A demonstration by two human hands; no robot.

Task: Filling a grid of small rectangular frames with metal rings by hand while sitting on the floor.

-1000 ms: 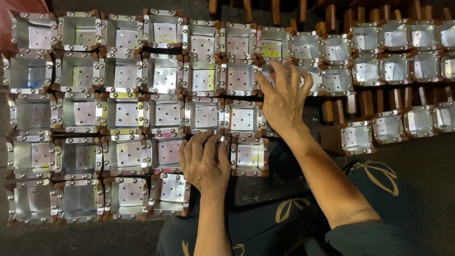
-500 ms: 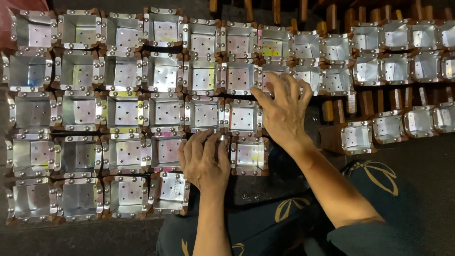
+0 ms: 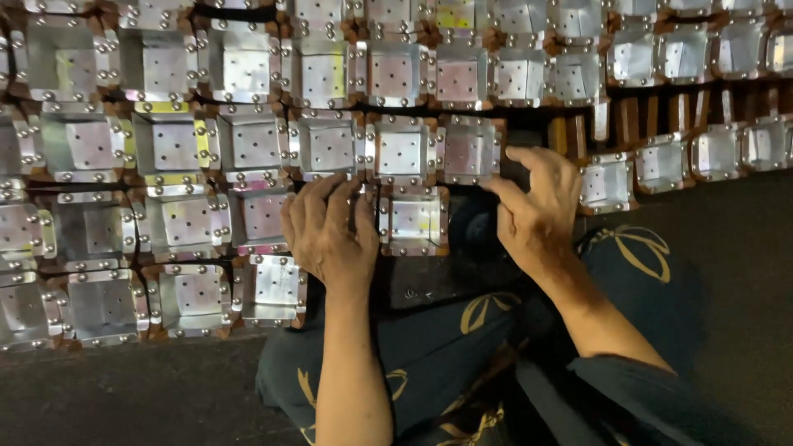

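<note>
dim, warm indoor light from above; the shiny metal boxes [image 3: 402, 153] throw soft glare, the lower floor [image 3: 124, 396] sinks into shadow, edges look slightly blurred.

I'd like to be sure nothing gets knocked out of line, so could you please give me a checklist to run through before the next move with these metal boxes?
1. Left hand resting flat on the box rows, palm down: ok.
2. Right hand at the dark gap beside the end box: ok; whether it holds anything, cannot tell.
3. Lone box between the hands sits square with its neighbours: ok.
4. Rows of boxes to the left lie tight together: ok.
5. Boxes on the right are spaced apart, wooden slats showing: not ok.
6. What lies under the left palm: cannot tell.
</note>
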